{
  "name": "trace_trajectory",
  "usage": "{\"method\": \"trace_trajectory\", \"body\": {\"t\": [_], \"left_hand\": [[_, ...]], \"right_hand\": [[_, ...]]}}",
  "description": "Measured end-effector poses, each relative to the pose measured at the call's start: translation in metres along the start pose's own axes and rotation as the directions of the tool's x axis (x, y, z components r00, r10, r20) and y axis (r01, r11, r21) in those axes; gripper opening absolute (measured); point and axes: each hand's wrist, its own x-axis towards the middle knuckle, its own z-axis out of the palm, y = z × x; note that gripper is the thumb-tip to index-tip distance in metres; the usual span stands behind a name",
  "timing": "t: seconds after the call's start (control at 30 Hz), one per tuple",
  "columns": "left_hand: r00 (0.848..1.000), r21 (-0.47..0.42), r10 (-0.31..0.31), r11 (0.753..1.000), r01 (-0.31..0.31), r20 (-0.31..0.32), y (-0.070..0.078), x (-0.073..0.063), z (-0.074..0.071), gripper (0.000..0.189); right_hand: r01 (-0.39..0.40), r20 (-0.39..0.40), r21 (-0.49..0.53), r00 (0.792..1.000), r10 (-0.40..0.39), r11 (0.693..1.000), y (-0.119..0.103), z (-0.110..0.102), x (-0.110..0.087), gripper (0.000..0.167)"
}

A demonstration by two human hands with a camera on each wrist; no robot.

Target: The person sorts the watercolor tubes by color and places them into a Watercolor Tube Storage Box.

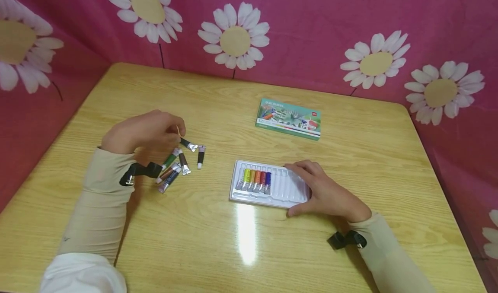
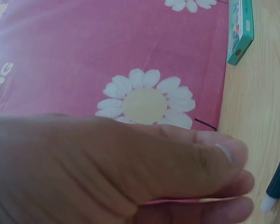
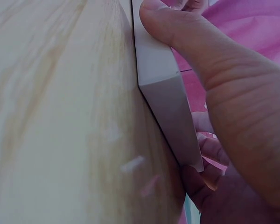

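Observation:
My left hand (image 1: 149, 131) hovers at the left over a loose group of small paint tubes, fingers loosely bent. A dark paint tube (image 1: 188, 144) lies just beyond its fingertips; the left wrist view shows this tube's white cap (image 2: 267, 204) a little apart from the fingers. Several others lie nearby, among them a black tube (image 1: 200, 157), a brown tube (image 1: 183, 161) and a blue tube (image 1: 170, 180). My right hand (image 1: 327, 193) grips the right end of a white plastic paint tray (image 1: 253, 199), thumb (image 3: 158, 21) on its near side, fingers along the far side. Yellow, orange, red and violet tubes fill its left half.
A green printed paint box (image 1: 288, 119) lies flat farther back on the wooden table (image 1: 186, 241). Pink cloth with white daisies (image 1: 303, 33) hangs behind the table's far edge. Black wrist cameras (image 1: 145, 170) sit on both sleeves.

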Motion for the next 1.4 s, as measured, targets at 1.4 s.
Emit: {"method": "trace_trajectory", "body": {"t": [1.4], "left_hand": [[0.970,0.022,-0.035,0.999,0.030,0.242,0.012,-0.013,0.012,0.017]], "right_hand": [[-0.023,0.015,0.011,1.000,0.023,1.000,-0.001,-0.001,0.000,0.117]]}}
